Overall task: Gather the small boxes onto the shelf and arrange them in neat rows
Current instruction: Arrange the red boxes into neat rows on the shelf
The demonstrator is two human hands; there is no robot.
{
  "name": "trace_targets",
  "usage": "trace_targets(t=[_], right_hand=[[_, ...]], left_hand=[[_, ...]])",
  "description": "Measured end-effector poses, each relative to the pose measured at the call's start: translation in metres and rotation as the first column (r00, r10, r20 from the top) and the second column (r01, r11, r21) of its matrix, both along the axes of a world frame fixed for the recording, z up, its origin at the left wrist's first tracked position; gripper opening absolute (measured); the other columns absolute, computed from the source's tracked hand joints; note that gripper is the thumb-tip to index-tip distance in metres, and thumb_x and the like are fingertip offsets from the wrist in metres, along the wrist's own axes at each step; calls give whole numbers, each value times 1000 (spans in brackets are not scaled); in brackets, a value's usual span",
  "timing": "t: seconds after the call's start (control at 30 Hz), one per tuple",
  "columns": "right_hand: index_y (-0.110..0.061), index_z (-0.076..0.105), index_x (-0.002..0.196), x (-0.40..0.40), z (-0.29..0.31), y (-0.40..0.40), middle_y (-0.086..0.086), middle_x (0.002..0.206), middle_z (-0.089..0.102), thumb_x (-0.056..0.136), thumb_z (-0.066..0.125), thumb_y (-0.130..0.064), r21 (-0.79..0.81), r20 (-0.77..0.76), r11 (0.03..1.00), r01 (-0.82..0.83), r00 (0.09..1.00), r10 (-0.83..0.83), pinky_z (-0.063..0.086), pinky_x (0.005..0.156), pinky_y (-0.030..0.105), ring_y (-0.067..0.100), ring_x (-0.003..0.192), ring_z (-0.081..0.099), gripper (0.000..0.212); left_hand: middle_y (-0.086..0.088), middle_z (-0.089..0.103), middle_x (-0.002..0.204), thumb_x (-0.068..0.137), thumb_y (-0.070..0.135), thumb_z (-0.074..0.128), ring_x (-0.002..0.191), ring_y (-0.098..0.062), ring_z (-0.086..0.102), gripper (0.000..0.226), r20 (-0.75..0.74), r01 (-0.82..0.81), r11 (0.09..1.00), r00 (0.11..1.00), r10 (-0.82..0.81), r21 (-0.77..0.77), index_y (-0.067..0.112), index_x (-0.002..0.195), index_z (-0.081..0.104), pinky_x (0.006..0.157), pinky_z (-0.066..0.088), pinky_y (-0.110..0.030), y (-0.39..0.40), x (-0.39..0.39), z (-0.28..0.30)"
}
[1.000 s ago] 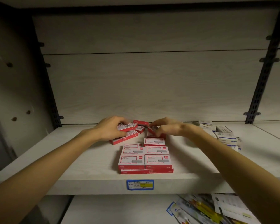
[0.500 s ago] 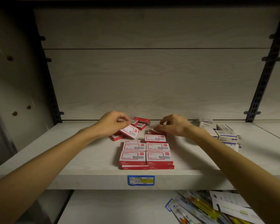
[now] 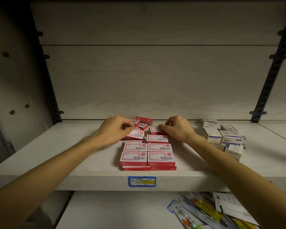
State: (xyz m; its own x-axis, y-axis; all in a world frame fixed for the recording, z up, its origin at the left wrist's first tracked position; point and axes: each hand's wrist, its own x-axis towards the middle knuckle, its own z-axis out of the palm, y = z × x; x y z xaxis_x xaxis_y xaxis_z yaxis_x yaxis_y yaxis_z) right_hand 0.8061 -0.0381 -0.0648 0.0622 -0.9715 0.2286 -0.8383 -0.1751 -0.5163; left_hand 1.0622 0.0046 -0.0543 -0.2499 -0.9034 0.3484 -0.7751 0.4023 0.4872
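Observation:
Small red-and-white boxes lie on the pale wooden shelf (image 3: 73, 156). Several stand in two neat columns (image 3: 148, 154) near the front edge, stacked two high at the front. Behind them loose boxes (image 3: 143, 122) lie at odd angles. My left hand (image 3: 113, 132) pinches a tilted box (image 3: 135, 134) at the back of the left column. My right hand (image 3: 177, 128) grips another box (image 3: 155, 130) at the back of the right column, fingers curled over its far edge.
A heap of white-and-blue boxes (image 3: 224, 138) sits on the shelf to the right. A blue price label (image 3: 142, 181) is stuck on the shelf's front edge. Packaged stationery (image 3: 210, 212) lies on the lower shelf. Dark slotted uprights (image 3: 269, 76) flank the back panel.
Both hands have drawn slightly toward me from the loose pile. The left hand has brought a tilted box down to the left column; the right hand has set a box behind the right column.

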Motion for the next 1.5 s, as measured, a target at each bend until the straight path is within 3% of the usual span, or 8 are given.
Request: trace_targets(t=[0.13,0.27,0.37,0.43,0.77,0.97,1.27,1.5], right_hand=[[-19,67,99,-1,1,2,-1,97,72,91,63,-51,-33,-23,999,-24,999,23,56,69,29,13,83,66,33],[-19,69,112,7,12,5,0,115,67,91,63,-41,-220,-62,970,-108,993,97,53,77,32,17,99,62,31],[-20,70,112,26,25,5,-3,114,70,92,64,-36,-180,-70,947,-267,963,259,53,81,33,17,102,63,25],[-20,70,114,45,29,3,-2,113,71,91,66,-34,-139,-114,925,-353,934,340,55,86,36,17,102,64,27],[-20,69,120,89,26,-4,0,116,71,92,68,-32,-6,-178,885,-465,872,457,54,89,33,18,101,66,30],[-16,62,129,96,24,-6,6,125,66,92,64,-34,3,-219,931,-364,908,356,51,94,37,26,110,62,41],[-14,63,130,106,23,-10,2,128,64,95,63,-18,36,-2,874,-485,874,486,45,97,26,18,117,58,35],[-16,70,118,125,26,-11,-1,116,70,89,73,-23,67,-140,805,-590,793,593,53,93,29,15,102,64,31]], left_hand=[[15,68,101,95,30,67,93,-1,63,21,63,19,999,998,-16,-46,27,116,73,72,48,-13,4,9,0],[13,58,130,92,31,70,116,-7,55,34,64,-63,988,995,73,-142,29,126,66,94,51,-33,-1,34,-5],[15,43,140,87,34,76,123,-8,48,57,81,-50,998,996,46,49,30,139,54,98,48,-33,-4,53,-13],[15,49,141,84,40,77,122,-5,52,66,73,-11,988,997,0,153,36,143,47,102,49,-36,-5,61,-18],[17,65,123,84,44,77,101,-1,64,54,69,7,997,998,-12,82,39,134,57,87,57,-33,-14,75,-15],[18,65,125,82,50,77,105,2,62,61,67,-28,999,997,25,39,37,137,56,91,56,-33,-19,85,-21],[15,65,124,83,48,77,102,-2,61,60,130,-107,994,986,107,-5,34,138,56,83,53,-25,-18,106,-21],[7,54,141,88,41,74,117,-9,55,63,172,-129,992,977,125,13,31,145,48,92,50,-29,-13,123,-22]])
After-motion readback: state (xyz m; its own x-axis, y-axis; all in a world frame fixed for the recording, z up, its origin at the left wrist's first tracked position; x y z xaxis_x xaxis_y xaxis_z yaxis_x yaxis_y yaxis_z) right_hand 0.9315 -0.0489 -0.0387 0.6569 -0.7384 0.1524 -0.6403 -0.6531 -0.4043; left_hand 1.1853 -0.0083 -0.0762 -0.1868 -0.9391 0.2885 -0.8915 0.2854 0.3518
